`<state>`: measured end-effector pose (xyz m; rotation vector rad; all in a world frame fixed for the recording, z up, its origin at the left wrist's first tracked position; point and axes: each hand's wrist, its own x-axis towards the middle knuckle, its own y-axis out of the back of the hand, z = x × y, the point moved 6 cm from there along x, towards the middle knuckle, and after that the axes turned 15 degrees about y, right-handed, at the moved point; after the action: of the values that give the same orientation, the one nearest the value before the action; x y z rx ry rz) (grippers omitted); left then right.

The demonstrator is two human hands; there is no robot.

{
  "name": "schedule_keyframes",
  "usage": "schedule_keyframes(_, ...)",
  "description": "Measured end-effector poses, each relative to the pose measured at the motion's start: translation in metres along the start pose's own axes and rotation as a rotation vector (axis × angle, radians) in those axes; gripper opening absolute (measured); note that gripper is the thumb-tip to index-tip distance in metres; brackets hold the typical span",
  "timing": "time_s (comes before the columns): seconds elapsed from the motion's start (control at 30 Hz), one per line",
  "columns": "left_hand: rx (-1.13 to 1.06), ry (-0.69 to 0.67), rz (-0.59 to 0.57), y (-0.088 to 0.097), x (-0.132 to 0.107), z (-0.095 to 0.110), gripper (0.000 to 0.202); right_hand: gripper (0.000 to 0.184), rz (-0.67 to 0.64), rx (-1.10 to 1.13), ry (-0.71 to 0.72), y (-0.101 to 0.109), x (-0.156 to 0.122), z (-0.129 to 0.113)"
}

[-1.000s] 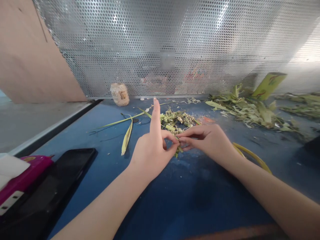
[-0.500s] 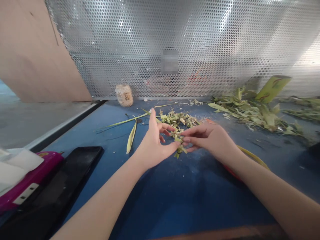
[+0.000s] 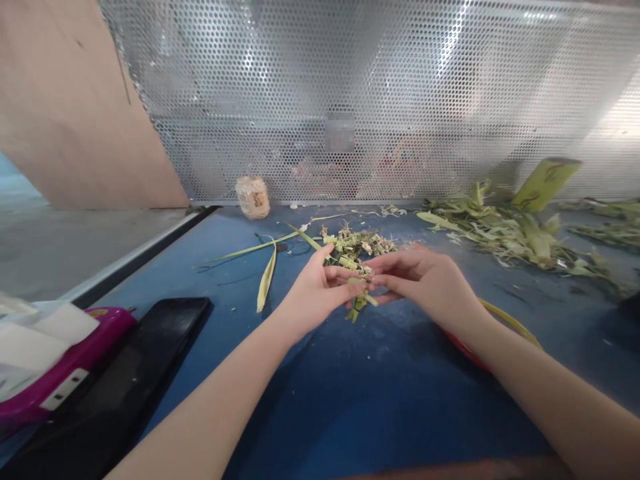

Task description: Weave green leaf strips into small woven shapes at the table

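Over the blue tabletop (image 3: pixel 310 400), my left hand (image 3: pixel 313 290) pinches a small bunch of green plant pieces (image 3: pixel 359 308) between thumb and fingers. My right hand (image 3: pixel 433 283) meets it from the other side, its thumb and fingertips closed on the same bunch. The fingertips partly hide the bunch, and cut ends stick out below. Just behind the hands lies a loose pile of green and brownish plant scraps (image 3: pixel 363 241). A pale green leaf (image 3: pixel 267 283) and a long thin stalk (image 3: pixel 245 252) lie left of my left hand.
A perforated metal screen (image 3: pixel 280 80) closes off the back. A wrapped tan cylinder (image 3: pixel 253 199) stands before it. Leaves (image 3: pixel 505 230) are heaped at right beside a yellow-green block (image 3: pixel 545 185). A black flat object (image 3: pixel 165 333) and a magenta case (image 3: pixel 107 337) lie left. A red-and-yellow rim (image 3: pixel 515 321) shows under my right forearm.
My left hand's raised index finger has come down and curled toward the bunch. Both hands now sit closer together on it. The view has shifted slightly.
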<state>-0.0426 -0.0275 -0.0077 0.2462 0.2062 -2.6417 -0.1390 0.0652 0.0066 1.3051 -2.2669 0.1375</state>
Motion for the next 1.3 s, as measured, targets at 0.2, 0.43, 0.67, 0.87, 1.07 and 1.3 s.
schedule_keyframes(0.2, -0.014, 0.026, 0.01, 0.0, 0.001, -0.001, 0.085, 0.013, -0.042, -0.304, 0.236, -0.003, -0.002, -0.014)
schedule_keyframes(0.43, -0.086, 0.076, -0.009, -0.002, 0.001, -0.004, 0.07, 0.018, -0.118, -0.816, 0.662, -0.008, -0.013, -0.037)
schedule_keyframes(0.67, -0.098, 0.071, -0.006, -0.003, 0.001, -0.004, 0.058, 0.017, -0.188, -1.036, 0.736, -0.012, -0.014, -0.036)
schedule_keyframes(0.87, -0.128, 0.089, -0.017, -0.005, 0.0, -0.004, 0.05, 0.019, -0.228, -1.145, 0.794, -0.014, -0.017, -0.034)
schedule_keyframes(1.07, -0.299, 0.165, -0.096, -0.014, -0.004, -0.005, 0.046, 0.021, -0.161, -1.124, 0.926, -0.013, -0.021, -0.038)
schedule_keyframes(1.3, -0.406, 0.151, -0.103, -0.016, -0.003, -0.008, 0.06, 0.03, -0.086, -1.044, 0.95, -0.013, -0.023, -0.039)
